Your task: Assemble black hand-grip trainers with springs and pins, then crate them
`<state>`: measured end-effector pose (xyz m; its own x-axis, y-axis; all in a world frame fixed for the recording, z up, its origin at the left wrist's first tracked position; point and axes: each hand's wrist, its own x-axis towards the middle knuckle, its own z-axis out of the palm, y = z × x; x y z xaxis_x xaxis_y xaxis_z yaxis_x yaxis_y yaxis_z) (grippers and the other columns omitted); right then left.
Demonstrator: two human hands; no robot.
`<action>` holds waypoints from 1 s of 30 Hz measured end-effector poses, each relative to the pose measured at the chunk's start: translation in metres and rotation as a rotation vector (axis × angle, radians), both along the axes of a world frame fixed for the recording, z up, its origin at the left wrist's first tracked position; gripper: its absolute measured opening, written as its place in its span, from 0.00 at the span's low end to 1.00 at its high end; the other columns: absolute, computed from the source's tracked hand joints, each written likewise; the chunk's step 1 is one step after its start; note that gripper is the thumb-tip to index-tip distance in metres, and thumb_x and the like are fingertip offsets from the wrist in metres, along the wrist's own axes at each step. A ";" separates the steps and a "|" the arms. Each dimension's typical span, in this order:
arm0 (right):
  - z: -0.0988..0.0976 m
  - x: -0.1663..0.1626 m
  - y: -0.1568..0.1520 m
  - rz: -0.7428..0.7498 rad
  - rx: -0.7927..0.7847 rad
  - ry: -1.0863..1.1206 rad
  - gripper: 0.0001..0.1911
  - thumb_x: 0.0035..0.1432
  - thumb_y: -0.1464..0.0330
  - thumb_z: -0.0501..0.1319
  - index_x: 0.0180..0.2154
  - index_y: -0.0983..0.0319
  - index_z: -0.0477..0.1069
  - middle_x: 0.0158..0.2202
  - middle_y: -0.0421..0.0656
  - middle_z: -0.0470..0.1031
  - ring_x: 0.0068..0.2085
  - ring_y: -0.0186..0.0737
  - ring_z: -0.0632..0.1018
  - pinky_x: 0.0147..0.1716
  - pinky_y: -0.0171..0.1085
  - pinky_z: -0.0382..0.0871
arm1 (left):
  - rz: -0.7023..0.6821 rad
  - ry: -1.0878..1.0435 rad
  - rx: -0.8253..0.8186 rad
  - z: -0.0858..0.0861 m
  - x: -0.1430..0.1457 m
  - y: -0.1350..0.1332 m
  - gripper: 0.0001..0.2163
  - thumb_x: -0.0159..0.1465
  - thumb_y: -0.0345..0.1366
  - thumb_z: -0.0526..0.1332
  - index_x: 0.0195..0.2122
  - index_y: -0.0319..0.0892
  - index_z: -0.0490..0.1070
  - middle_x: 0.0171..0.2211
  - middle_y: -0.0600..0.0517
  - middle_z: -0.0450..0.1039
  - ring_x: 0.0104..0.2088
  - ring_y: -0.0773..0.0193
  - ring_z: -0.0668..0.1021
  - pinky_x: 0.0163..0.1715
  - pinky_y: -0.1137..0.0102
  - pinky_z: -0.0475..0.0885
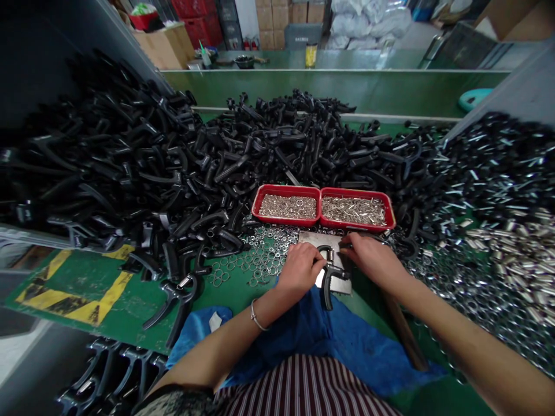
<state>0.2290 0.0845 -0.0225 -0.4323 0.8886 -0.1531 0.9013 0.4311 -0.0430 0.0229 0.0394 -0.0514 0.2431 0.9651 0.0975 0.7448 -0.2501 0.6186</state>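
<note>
Head | handle (327, 292) between both grips | left hand (299, 268) seemingly clamps it | right hand (373, 257) unclear

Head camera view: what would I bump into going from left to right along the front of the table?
Yellow stripes → loose metal rings → left hand → black grip → right hand → shiny metal pile.

trays (323, 193) behind plate (310, 238), rings (260, 257) left
</note>
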 end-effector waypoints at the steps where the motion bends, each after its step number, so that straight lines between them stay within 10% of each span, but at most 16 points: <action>1: -0.003 0.014 -0.006 -0.064 0.019 -0.010 0.11 0.68 0.62 0.55 0.44 0.63 0.66 0.38 0.52 0.78 0.39 0.51 0.79 0.31 0.39 0.64 | -0.004 0.027 0.002 0.000 0.001 0.000 0.08 0.67 0.38 0.60 0.33 0.41 0.71 0.37 0.50 0.74 0.43 0.57 0.74 0.47 0.61 0.64; 12: -0.019 0.051 -0.055 -0.137 0.178 -0.092 0.12 0.66 0.61 0.56 0.41 0.64 0.65 0.37 0.53 0.74 0.39 0.52 0.77 0.35 0.42 0.68 | -0.470 0.505 0.232 0.015 0.013 0.009 0.11 0.71 0.30 0.51 0.40 0.38 0.73 0.39 0.45 0.73 0.42 0.55 0.73 0.44 0.60 0.64; 18: -0.027 0.050 -0.058 -0.138 0.168 0.058 0.10 0.65 0.65 0.55 0.42 0.65 0.66 0.38 0.54 0.73 0.41 0.53 0.75 0.41 0.44 0.68 | -0.162 0.515 0.183 0.014 0.032 -0.043 0.26 0.67 0.52 0.56 0.57 0.35 0.68 0.59 0.37 0.67 0.59 0.42 0.66 0.59 0.48 0.58; 23: -0.027 0.060 -0.049 -0.205 0.121 0.412 0.12 0.60 0.64 0.58 0.44 0.64 0.66 0.40 0.51 0.73 0.42 0.51 0.74 0.45 0.46 0.67 | -0.083 0.484 0.095 0.009 0.040 -0.057 0.21 0.68 0.36 0.53 0.62 0.36 0.64 0.64 0.40 0.63 0.64 0.46 0.62 0.55 0.53 0.64; 30: 0.004 0.056 -0.074 -0.091 0.115 0.555 0.14 0.68 0.65 0.51 0.53 0.59 0.62 0.53 0.51 0.69 0.50 0.48 0.75 0.45 0.43 0.70 | -0.075 0.447 0.093 0.012 0.033 -0.058 0.22 0.67 0.39 0.55 0.61 0.37 0.64 0.63 0.41 0.64 0.60 0.46 0.66 0.53 0.53 0.65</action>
<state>0.2846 0.0102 -0.0185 -0.3411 0.9237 0.1743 0.7909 0.3822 -0.4778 0.0562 -0.0186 -0.0394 0.3498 0.9353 0.0530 0.9112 -0.3528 0.2127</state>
